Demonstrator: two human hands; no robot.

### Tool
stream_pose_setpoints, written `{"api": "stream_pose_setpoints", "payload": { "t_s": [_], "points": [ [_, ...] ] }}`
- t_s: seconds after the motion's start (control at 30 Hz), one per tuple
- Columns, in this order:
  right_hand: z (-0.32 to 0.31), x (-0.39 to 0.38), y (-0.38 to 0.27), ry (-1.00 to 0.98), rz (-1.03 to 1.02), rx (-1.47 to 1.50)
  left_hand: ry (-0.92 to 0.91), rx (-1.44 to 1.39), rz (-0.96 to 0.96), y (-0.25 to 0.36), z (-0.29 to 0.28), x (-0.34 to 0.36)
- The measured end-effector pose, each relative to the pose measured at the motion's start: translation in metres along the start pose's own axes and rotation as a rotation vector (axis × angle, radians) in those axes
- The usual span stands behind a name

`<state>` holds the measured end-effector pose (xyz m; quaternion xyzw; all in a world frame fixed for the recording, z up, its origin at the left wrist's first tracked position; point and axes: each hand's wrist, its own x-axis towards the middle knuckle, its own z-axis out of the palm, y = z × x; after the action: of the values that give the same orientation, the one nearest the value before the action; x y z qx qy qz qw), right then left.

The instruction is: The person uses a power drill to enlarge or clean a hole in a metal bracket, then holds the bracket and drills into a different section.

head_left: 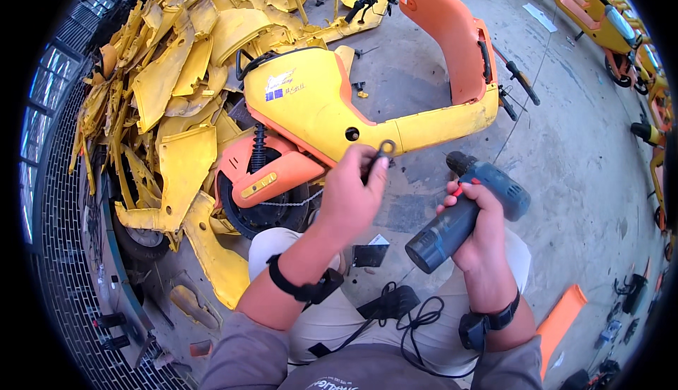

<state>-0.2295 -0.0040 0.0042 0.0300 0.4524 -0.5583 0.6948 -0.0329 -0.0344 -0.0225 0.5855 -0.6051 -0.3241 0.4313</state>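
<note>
My left hand (353, 192) is closed on a small dark part with a ring-shaped end (387, 147), pinched between thumb and fingers. It is in front of the yellow body of an electric scooter (304, 86), near a round dark hole (352, 134) in its side panel. My fingers partly hide the small part, so its exact kind cannot be told. In my right hand (484, 231) is a dark cordless drill (503, 191), gripped by its handle, with a red switch by my thumb. Its chuck (459, 163) points up and left, apart from the scooter.
Yellow plastic panels (191, 58) lie heaped at the left, behind the scooter's rear wheel (265, 210). Yellow scooters (600, 16) stand along the right. An orange panel (561, 319) lies at lower right. A black cable (417, 319) crosses my lap.
</note>
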Motion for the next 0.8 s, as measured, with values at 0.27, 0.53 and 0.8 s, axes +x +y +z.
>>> {"api": "stream_pose_setpoints", "payload": {
  "t_s": [0.27, 0.53, 0.8],
  "points": [
    [0.004, 0.015, -0.007, -0.033, 0.026, 0.08, 0.077, 0.223, -0.25, -0.078, -0.023, 0.02],
    [-0.009, 0.016, -0.031, -0.055, -0.009, 0.159, 0.07, 0.436, -0.138, -0.089, -0.01, 0.043],
    [-0.03, 0.014, -0.051, -0.016, -0.056, 0.221, 0.114, 0.684, -0.238, -0.168, 0.0, 0.093]
  ]
}}
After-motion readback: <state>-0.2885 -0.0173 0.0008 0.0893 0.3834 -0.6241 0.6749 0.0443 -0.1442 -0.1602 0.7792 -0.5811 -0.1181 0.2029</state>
